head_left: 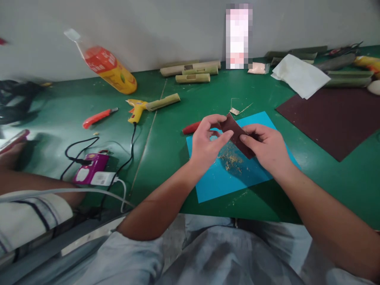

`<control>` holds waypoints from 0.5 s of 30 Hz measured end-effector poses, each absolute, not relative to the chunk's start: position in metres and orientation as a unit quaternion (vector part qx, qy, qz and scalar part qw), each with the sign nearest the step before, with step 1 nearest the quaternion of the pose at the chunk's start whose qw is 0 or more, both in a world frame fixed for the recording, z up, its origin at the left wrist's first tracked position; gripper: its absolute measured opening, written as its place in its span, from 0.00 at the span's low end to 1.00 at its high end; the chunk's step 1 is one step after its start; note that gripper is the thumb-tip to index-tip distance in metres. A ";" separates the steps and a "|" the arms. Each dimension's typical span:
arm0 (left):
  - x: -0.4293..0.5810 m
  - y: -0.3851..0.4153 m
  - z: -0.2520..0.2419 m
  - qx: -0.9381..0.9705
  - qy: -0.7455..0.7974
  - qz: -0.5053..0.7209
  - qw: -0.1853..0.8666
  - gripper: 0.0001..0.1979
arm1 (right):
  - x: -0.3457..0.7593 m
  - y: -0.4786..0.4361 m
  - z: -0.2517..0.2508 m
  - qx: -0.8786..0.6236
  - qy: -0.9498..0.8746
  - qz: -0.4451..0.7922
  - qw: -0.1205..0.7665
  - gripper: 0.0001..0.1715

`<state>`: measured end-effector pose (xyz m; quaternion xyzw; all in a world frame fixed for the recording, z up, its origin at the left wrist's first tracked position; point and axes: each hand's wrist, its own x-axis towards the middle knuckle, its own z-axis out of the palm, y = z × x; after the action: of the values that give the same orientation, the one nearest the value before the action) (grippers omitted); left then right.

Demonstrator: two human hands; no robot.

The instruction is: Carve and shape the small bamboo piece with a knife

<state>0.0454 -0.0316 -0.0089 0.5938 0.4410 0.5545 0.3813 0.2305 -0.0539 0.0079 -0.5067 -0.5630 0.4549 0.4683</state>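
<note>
A small strip of dark brown sandpaper (240, 138) is held up at a slant between my two hands. My left hand (210, 136) pinches its upper left end, thumb in front and fingers curled behind. On its right side, my right hand (265, 144) grips it between thumb and bent fingers. Whether something lies behind the strip is hidden. Below spreads a blue sheet (208, 186) with tan dust and shavings (232, 161) on it. A red handle-like object (190, 128) sticks out beside my left hand. Past the strip lies a small pale scrap (234, 111) with thin slivers.
A large sandpaper sheet (332, 122) and white paper (299, 75) lie right. Cut bamboo pieces (192, 78) line the wall. Leftward are a yellow glue gun (137, 110), red utility knife (99, 117), juice bottle (109, 69) and purple power strip (91, 168) with cords. Another person's arm (35, 182) is far left.
</note>
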 end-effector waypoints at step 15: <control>0.046 -0.041 -0.003 0.634 0.474 0.501 0.350 0.09 | 0.229 -0.058 0.009 -0.550 -0.587 0.344 0.485 0.07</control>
<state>0.0460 -0.0409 -0.0029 0.6340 0.4742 0.5009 0.3498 0.2286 -0.0575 0.0093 -0.5502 -0.5866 0.3438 0.4847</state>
